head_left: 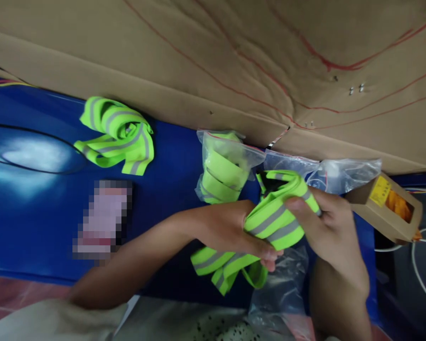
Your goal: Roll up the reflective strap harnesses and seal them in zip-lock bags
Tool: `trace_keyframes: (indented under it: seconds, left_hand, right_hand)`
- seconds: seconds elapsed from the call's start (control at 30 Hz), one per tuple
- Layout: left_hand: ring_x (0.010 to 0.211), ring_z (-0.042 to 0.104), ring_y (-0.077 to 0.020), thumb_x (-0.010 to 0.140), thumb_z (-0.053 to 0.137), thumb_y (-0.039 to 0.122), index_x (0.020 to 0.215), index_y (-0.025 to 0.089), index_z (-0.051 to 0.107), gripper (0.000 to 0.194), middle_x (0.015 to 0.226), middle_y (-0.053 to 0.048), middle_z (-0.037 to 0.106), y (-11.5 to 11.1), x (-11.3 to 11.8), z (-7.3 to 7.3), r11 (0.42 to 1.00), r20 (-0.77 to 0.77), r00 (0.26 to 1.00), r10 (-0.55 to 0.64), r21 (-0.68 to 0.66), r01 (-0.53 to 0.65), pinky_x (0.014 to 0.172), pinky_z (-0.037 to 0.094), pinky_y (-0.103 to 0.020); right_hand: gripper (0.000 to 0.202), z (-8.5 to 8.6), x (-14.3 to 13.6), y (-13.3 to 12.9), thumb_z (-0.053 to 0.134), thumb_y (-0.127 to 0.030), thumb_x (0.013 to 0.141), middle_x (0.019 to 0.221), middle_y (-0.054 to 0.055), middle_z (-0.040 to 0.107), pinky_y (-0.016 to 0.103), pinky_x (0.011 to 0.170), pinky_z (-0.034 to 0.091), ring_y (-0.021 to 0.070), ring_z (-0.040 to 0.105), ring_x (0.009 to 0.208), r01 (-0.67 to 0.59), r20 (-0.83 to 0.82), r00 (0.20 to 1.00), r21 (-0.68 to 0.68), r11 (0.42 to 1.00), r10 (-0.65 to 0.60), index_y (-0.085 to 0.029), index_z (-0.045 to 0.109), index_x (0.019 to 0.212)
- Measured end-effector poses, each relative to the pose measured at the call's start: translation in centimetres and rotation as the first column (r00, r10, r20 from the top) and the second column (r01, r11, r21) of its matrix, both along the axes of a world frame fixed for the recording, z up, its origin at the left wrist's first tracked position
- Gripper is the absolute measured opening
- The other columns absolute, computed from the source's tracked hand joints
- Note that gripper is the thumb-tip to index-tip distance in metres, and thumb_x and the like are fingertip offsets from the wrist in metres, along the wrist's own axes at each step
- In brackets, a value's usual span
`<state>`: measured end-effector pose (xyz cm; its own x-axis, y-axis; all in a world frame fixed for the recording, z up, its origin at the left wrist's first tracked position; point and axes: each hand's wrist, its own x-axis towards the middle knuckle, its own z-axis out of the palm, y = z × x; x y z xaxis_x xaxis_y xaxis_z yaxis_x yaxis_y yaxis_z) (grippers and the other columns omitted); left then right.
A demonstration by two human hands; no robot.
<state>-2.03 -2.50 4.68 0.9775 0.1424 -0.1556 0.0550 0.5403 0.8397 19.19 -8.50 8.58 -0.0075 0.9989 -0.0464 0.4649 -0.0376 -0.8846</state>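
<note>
A folded neon yellow-green reflective strap (275,222) with grey stripes is gripped between my two hands. My left hand (230,229) wraps its near left side, with the fingers curled behind it. On the right, my right hand (328,222) pinches the roll, thumb on top. Below my left hand, more striped strap (227,267) hangs in loose ends; whether it joins the roll is hidden. Just beyond the hands stands a clear zip bag (223,168) with a similar green strap inside. Under my right wrist lies a crumpled clear plastic bag (280,279).
A loose heap of green reflective strap (119,130) lies at the left back of the blue table (173,156). Nearer is a blurred-out phone-like device (104,218). Clear bags (351,173) and a cardboard box (385,208) with orange contents sit at right. A brown cardboard wall (199,61) borders the back.
</note>
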Motion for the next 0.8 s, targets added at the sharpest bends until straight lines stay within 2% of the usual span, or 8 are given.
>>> trace_keyframes:
  seconds: [0.1,0.23,0.3,0.37,0.47,0.63,0.73,0.8]
  left_hand:
    - [0.083,0.072,-0.0152,0.097,0.070,0.037,0.096,0.013,0.078,0.025,0.094,-0.005,0.080,0.4,-0.5,0.9,0.950,-0.057,0.998,0.023,0.312,-0.004,0.076,0.055,-0.022]
    - [0.083,0.072,-0.0141,0.097,0.071,0.028,0.101,0.014,0.078,0.015,0.094,-0.002,0.081,0.3,-0.7,2.6,0.858,-0.042,0.992,0.118,0.507,-0.081,0.076,0.051,-0.021]
    - [0.086,0.073,-0.0142,0.099,0.069,0.025,0.100,0.015,0.078,0.013,0.096,-0.002,0.081,0.2,-0.8,3.3,0.825,-0.013,0.985,0.172,0.548,-0.137,0.080,0.051,-0.021]
    - [0.088,0.073,-0.0146,0.101,0.066,0.024,0.098,0.016,0.078,0.015,0.097,-0.001,0.081,0.0,-0.8,3.6,0.791,-0.002,0.970,0.242,0.580,-0.196,0.084,0.052,-0.023]
    - [0.092,0.073,-0.0148,0.103,0.062,0.027,0.096,0.017,0.076,0.019,0.096,0.001,0.080,0.0,-1.0,3.7,0.775,0.016,0.954,0.301,0.578,-0.255,0.091,0.053,-0.024]
    - [0.086,0.067,-0.0167,0.099,0.064,0.034,0.088,0.015,0.068,0.021,0.088,-0.001,0.073,0.4,-1.2,3.1,0.667,-0.029,0.893,0.450,0.676,-0.314,0.083,0.054,-0.027]
    - [0.081,0.063,-0.0148,0.095,0.066,0.028,0.084,0.016,0.066,0.017,0.086,0.000,0.070,0.4,-0.8,2.6,0.692,-0.014,0.904,0.428,0.648,-0.317,0.078,0.053,-0.026]
    - [0.088,0.065,-0.0156,0.093,0.070,0.026,0.087,0.015,0.067,0.013,0.091,0.000,0.070,0.2,-0.3,2.4,0.764,0.005,0.902,0.431,0.531,-0.367,0.083,0.054,-0.027]
  right_hand:
    - [0.033,0.3,0.9,-1.0,0.067,-0.052,0.099,0.065,-0.002,0.067,0.028,0.045,0.047,0.0155,0.059,0.052,0.123,-0.181,0.974,-0.068,0.990,-0.134,-0.026,0.075,0.079]
    - [0.043,1.1,0.7,0.0,0.065,-0.066,0.096,0.085,0.001,0.076,0.029,0.048,0.053,0.0184,0.068,0.061,0.040,-0.320,0.942,-0.181,0.983,-0.097,-0.029,0.075,0.114]
    - [0.038,1.5,0.1,1.1,0.069,-0.059,0.096,0.097,0.000,0.077,0.026,0.058,0.056,0.0157,0.071,0.071,0.021,-0.235,0.971,-0.109,0.994,-0.046,-0.032,0.073,0.122]
    - [0.027,1.9,-0.6,1.9,0.069,-0.046,0.100,0.111,0.000,0.077,0.027,0.081,0.061,0.0151,0.074,0.093,-0.041,-0.050,0.998,0.042,0.998,0.043,-0.032,0.075,0.122]
    - [0.030,2.4,-1.7,2.0,0.056,-0.035,0.108,0.127,0.003,0.075,0.033,0.105,0.057,0.0175,0.071,0.118,-0.096,0.168,0.984,0.184,0.978,0.065,-0.029,0.073,0.132]
    - [0.055,2.2,-3.0,1.3,0.057,-0.049,0.106,0.160,-0.001,0.055,0.043,0.127,0.044,0.0247,0.052,0.150,-0.298,0.172,0.945,0.092,0.950,0.280,-0.034,0.048,0.158]
    - [0.064,1.1,-3.0,1.7,0.073,-0.052,0.095,0.156,0.003,0.059,0.053,0.124,0.048,0.0324,0.055,0.147,-0.282,0.226,0.941,0.121,0.952,0.250,-0.033,0.054,0.153]
    - [0.059,0.7,-2.9,1.9,0.077,-0.049,0.093,0.148,0.004,0.066,0.052,0.120,0.051,0.0330,0.062,0.140,-0.215,0.258,0.952,0.176,0.961,0.166,-0.032,0.061,0.147]
